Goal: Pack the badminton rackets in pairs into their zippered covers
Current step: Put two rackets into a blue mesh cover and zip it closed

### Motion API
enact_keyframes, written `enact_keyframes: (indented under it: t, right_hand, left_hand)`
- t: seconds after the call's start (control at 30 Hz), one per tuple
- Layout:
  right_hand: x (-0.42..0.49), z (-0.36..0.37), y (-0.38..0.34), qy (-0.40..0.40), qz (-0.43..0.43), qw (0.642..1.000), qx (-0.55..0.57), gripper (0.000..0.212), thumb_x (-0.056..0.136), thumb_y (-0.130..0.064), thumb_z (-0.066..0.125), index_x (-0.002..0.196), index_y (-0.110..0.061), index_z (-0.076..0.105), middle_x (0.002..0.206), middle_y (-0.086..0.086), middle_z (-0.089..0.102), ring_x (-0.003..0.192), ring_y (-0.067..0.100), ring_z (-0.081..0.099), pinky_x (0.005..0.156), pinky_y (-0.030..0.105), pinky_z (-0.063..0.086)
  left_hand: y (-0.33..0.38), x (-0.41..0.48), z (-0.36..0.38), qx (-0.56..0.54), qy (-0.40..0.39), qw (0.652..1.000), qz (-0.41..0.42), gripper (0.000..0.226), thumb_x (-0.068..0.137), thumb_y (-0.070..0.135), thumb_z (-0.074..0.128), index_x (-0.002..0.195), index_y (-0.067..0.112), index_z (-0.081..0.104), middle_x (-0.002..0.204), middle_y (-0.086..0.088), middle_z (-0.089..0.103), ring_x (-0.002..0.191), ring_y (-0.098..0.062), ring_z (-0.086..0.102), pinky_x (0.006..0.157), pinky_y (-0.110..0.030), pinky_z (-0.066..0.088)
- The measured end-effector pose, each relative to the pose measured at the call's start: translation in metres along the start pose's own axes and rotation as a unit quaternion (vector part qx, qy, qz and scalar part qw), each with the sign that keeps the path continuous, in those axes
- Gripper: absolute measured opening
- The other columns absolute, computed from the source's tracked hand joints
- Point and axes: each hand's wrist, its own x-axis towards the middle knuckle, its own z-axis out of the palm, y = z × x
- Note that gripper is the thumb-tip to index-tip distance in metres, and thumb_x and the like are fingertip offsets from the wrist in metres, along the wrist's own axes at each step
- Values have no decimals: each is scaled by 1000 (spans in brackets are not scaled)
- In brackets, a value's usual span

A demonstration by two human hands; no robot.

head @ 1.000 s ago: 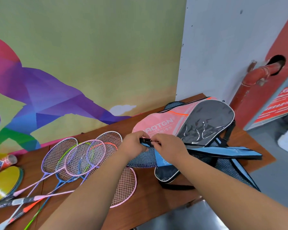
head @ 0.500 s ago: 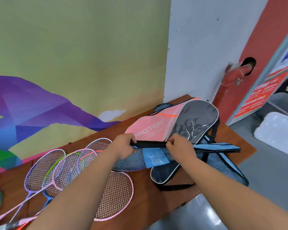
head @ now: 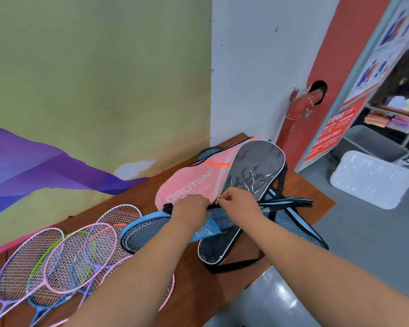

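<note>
Where the two forearms reach in from the near edge, a fan of loose rackets (head: 57, 258) lies on the brown table (head: 191, 286), heads overlapping, frames lilac, pink, green and blue. Just past them a blue mesh cover (head: 144, 230) lies flat, with a dark grey cover (head: 219, 246) touching it on the right. The left hand (head: 190, 208) rests closed on the near end of the pink cover (head: 194, 182); what its fingers grip is hidden. The right hand (head: 240, 201), touching the left, pinches something small at the seam where the pink cover meets its clear grey panel, possibly a zipper pull. More blue mesh covers (head: 293, 223) lie beneath, to the right. Behind stands a red pipe (head: 291, 116).
</note>
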Motion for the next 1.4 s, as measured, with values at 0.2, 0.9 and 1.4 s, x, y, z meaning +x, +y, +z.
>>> enact_keyframes:
  t: [0.2, 0.9, 1.4]
  right_hand:
    - [5, -18, 25, 28, 28, 999, 6, 10, 98, -39, 62, 90, -33, 64, 93, -6, 73, 96, 24, 69, 94, 44, 55]
    - [11, -26, 38, 11, -37, 999, -4, 15, 103, -31, 64, 106, -18, 69, 100, 6, 75, 95, 28, 68, 86, 40, 57]
    - [11, -77, 78, 193, 49, 976, -84, 20, 102, -23, 52, 85, -20, 63, 93, -1, 64, 101, 27, 56, 93, 49, 47]
  left_hand:
    - [-17, 5, -8, -62, 3, 998, 10, 19, 99, 38, 57, 100, 24, 69, 99, -3, 66, 99, -31, 64, 74, -38, 52]
    - [27, 25, -7, -92, -72, 993, 8, 20, 99, 42, 56, 108, 27, 66, 111, -6, 68, 106, -30, 64, 79, -37, 49]
    - [7, 27, -10, -114, 13, 993, 13, 17, 105, 33, 51, 93, 25, 60, 89, -1, 62, 91, -30, 60, 70, -38, 49]
